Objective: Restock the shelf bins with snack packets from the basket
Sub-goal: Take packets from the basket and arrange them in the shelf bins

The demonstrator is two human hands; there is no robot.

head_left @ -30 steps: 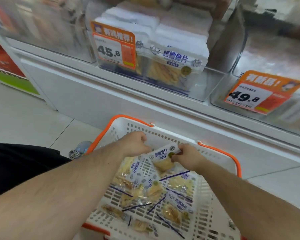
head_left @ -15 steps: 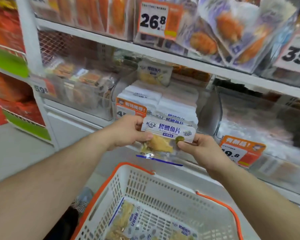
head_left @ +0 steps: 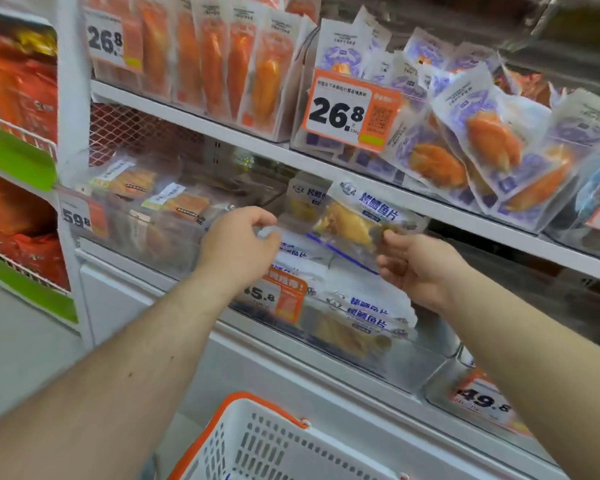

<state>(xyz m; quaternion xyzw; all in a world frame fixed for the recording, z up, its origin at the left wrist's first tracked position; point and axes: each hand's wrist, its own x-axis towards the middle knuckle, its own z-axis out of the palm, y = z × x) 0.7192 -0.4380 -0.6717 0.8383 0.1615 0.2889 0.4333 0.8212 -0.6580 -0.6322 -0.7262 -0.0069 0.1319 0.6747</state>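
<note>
My right hand pinches the lower corner of a white-and-blue snack packet with yellow fish slices showing through it. The packet is tilted over the back of the clear shelf bin, the one with the orange 45.8 tag. Rows of the same packets fill that bin. My left hand hovers just left of the held packet with its fingers loosely curled and nothing in them. The white basket with an orange rim sits below at the bottom edge; its contents are out of view.
The upper shelf edge runs close above the bin. A bin tagged 59.8 stands to the left and one tagged 49.8 to the lower right. Orange packets and purple packets crowd the shelf above.
Both hands lifted the packet out of the basket and up to the 45.8 bin. My left hand has let go of it; my right hand has tilted it in over the bin.
</note>
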